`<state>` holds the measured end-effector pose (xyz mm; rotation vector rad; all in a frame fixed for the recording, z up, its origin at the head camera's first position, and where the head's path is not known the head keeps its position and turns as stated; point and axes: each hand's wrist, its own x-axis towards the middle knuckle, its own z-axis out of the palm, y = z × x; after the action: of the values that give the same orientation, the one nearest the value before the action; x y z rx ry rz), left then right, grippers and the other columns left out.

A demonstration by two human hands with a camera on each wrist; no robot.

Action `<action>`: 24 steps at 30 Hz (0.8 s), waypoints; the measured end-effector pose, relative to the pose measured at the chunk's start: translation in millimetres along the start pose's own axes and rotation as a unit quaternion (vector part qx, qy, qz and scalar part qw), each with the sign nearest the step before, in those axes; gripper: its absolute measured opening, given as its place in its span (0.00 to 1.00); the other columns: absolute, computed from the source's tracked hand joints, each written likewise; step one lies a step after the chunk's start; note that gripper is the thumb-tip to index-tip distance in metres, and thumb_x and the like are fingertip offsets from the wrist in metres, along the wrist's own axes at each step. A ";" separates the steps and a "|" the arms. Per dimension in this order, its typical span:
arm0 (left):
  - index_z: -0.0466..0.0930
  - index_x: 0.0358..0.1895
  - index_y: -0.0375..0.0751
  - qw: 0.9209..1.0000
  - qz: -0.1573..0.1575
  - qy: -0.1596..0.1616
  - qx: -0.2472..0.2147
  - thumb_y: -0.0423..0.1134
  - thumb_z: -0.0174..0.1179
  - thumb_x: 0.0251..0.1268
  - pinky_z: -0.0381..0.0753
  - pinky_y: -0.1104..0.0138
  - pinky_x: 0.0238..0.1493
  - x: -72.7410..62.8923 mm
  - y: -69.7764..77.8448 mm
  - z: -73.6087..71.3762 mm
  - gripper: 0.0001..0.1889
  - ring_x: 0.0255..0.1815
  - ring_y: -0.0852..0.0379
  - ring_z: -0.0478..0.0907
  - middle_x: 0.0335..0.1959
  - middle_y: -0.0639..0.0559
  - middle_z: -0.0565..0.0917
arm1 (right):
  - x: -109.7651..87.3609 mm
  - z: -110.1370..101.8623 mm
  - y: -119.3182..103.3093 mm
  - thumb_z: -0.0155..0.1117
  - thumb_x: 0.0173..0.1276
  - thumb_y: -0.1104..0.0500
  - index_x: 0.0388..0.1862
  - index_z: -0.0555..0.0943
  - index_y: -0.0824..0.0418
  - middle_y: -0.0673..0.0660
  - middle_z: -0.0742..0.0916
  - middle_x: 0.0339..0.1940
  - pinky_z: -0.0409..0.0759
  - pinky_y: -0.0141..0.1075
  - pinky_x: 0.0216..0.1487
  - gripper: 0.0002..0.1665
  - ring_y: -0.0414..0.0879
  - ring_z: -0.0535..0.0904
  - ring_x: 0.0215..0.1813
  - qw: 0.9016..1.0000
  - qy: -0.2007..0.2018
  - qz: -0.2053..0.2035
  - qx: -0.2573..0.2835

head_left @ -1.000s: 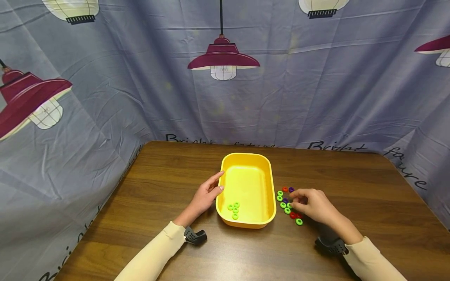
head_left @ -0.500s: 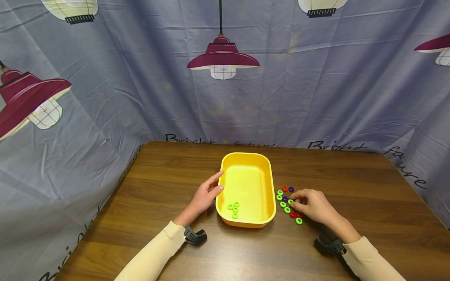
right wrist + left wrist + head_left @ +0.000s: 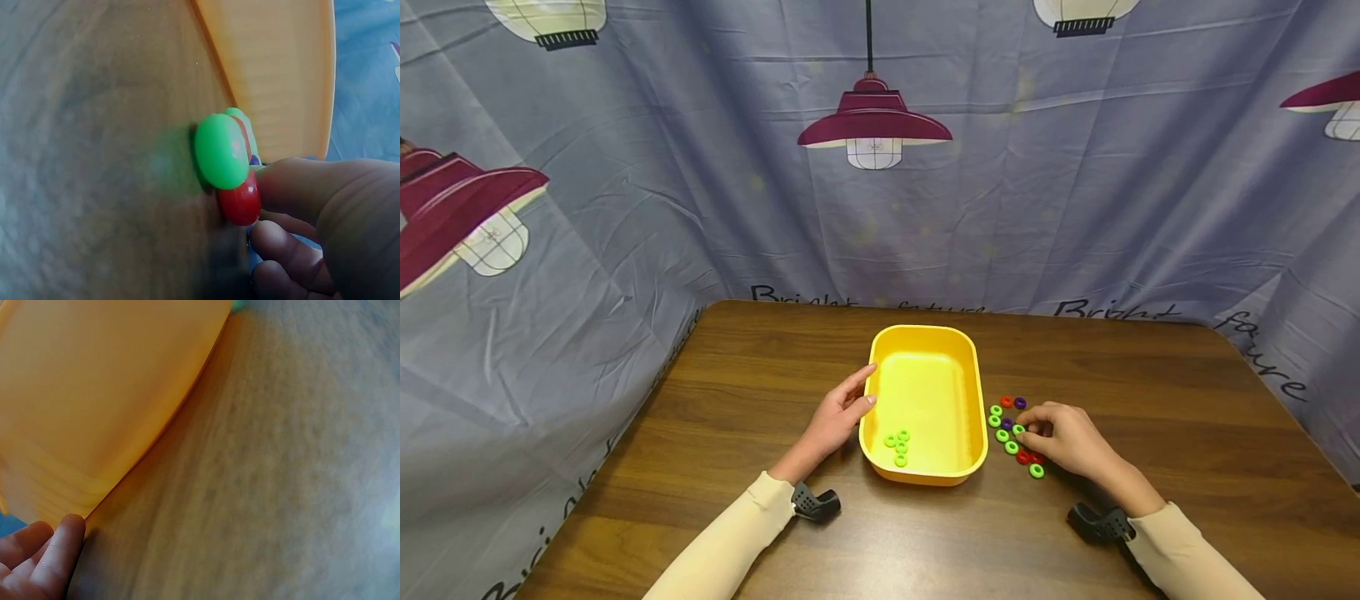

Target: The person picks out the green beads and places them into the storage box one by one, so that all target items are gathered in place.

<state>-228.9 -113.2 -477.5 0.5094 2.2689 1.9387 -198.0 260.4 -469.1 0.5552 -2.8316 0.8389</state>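
A yellow rectangular tray (image 3: 925, 481) stands on the wooden table, with several green rings (image 3: 901, 447) in its near left part. My left hand (image 3: 835, 417) rests at the tray's left side, fingers extended; in the left wrist view its fingertips (image 3: 69, 528) lie right at the tray's wall. To the right of the tray, my right hand (image 3: 1067, 435) pinches a green ring (image 3: 1018, 430) between thumb and forefinger, low over the loose rings. In the right wrist view another green ring (image 3: 222, 152) and a red ring (image 3: 241, 200) partly hide the fingertips.
Around the right fingertips lie more green rings (image 3: 1002, 436), red rings (image 3: 1023, 457), an orange-red ring (image 3: 1007, 402) and purple rings (image 3: 1020, 403). Behind the table (image 3: 775, 350) hangs a blue-grey curtain (image 3: 895, 225) printed with lamps. Each wrist wears a black strap mount (image 3: 1097, 523).
The right fingers have closed on a green ring and shifted it slightly away from me, toward the far side. The left hand and the tray have stayed in place.
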 end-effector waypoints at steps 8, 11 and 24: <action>0.61 0.78 0.36 1.000 -0.002 -0.003 -0.008 0.31 0.52 0.76 0.81 0.49 0.64 -0.1 -0.4 0.2 0.30 0.71 0.33 0.73 0.75 0.29 0.68 | 0.4 -1.5 0.6 0.76 0.59 0.62 0.36 0.89 0.59 0.44 0.81 0.24 0.69 0.28 0.26 0.06 0.30 0.68 0.26 1.000 -0.004 0.000 -0.001; 0.60 0.79 0.36 1.000 -0.002 -0.003 -0.011 0.31 0.52 0.76 0.81 0.48 0.64 -0.2 -0.2 0.0 0.30 0.71 0.33 0.72 0.75 0.29 0.68 | 1.0 -2.4 0.6 0.76 0.59 0.62 0.36 0.89 0.58 0.43 0.81 0.24 0.68 0.28 0.26 0.06 0.30 0.68 0.25 1.000 -0.006 0.002 0.000; 0.61 0.78 0.35 1.000 0.006 0.001 -0.005 0.31 0.52 0.76 0.81 0.52 0.65 0.4 -2.0 0.2 0.29 0.72 0.33 0.72 0.75 0.29 0.67 | 6.5 -17.0 -6.1 0.74 0.62 0.63 0.41 0.89 0.60 0.44 0.86 0.26 0.74 0.28 0.29 0.08 0.31 0.73 0.28 1.000 -0.004 0.002 -0.003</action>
<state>-229.5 -113.1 -479.4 0.5217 2.2611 1.9571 -201.3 263.0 -450.4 0.5551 -2.8423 0.8308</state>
